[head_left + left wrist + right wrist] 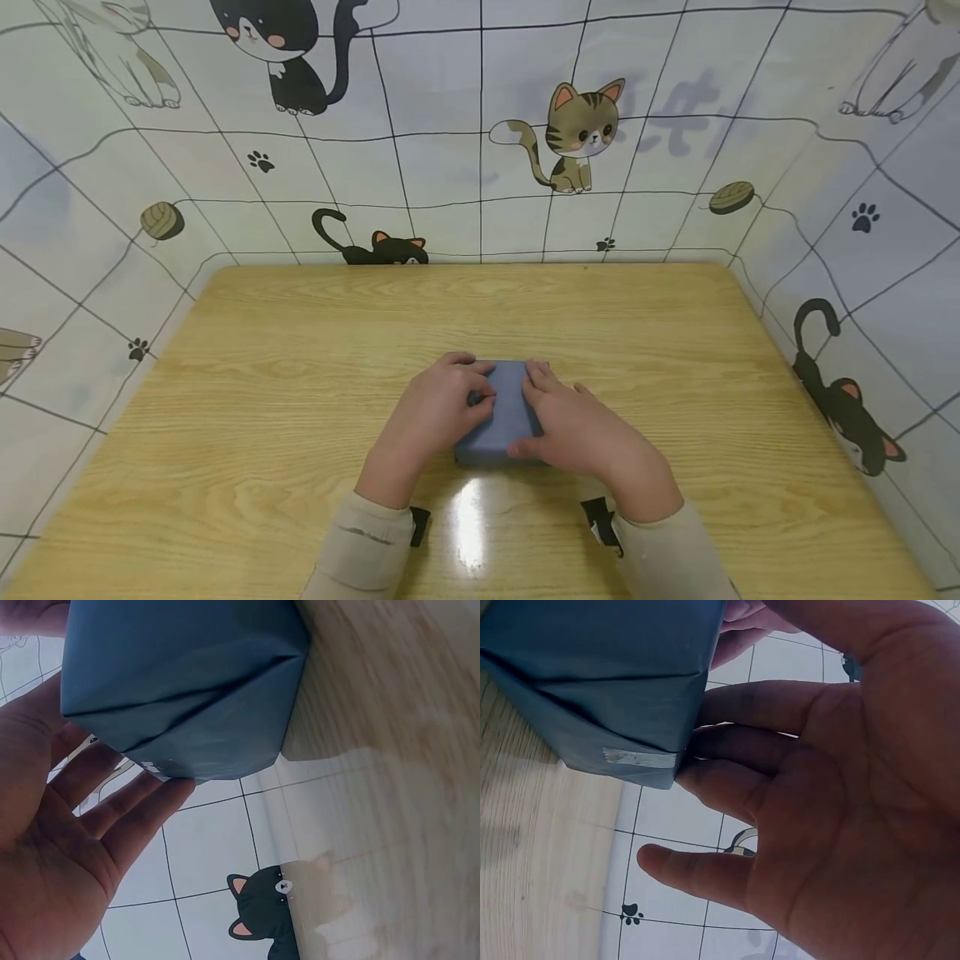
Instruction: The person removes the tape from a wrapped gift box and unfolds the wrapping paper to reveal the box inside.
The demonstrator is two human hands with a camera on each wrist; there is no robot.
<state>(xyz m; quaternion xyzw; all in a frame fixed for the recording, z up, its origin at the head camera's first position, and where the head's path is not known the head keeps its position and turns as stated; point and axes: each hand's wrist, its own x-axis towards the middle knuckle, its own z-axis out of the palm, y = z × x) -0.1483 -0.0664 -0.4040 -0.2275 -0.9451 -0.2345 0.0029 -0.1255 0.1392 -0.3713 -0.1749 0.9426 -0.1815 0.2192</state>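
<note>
A box-shaped package point(510, 408) in blue wrapping lies on the table between both hands. Folded, creased wrapping covers the end point(202, 690) facing the left wrist camera. On the end seen from the right wrist, a pale strip point(639, 758) crosses a fold. My left hand point(438, 408) bends over the package's left side, thumb and index finger close together on top around a small dark spot; I cannot tell whether they pinch something. Its other fingers reach along the far side. My right hand point(577, 421) rests on the right side, fingers extended, thumb near the front edge.
The package sits on a wood-grain table point(300, 358). Walls point(442, 167) with a grid and cartoon cats rise at the back and both sides. Black straps point(600, 523) show at the sleeve cuffs, and light glares off the tabletop in front of the package.
</note>
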